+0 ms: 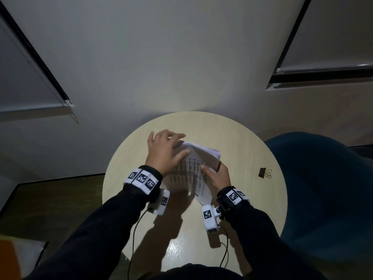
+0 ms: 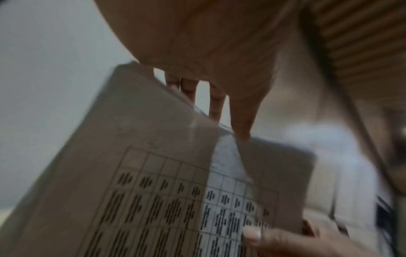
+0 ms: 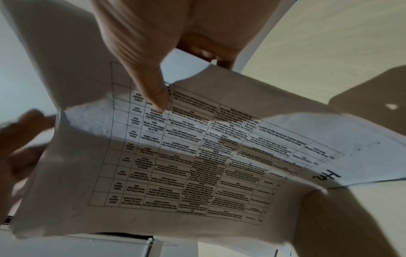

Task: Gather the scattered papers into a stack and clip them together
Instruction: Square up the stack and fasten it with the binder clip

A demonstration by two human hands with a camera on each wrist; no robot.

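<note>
A stack of printed papers (image 1: 193,170) with tables on the top sheet stands tilted on the round table (image 1: 232,138). My right hand (image 1: 214,172) grips its right edge, thumb (image 3: 153,87) on the printed face and fingers curled behind. My left hand (image 1: 169,146) is at the stack's upper left edge with fairly straight, spread fingers (image 2: 216,104) behind the papers (image 2: 153,173) and the thumb against the front; it is blurred. In the right wrist view the sheets (image 3: 197,156) bow between both hands. A black binder clip (image 1: 264,173) lies on the table to the right, apart from both hands.
A dark blue chair (image 1: 323,188) stands against the table's right side. The wall is just beyond the table's far edge. Cables from the wrist cameras trail over the table's near part (image 1: 181,249).
</note>
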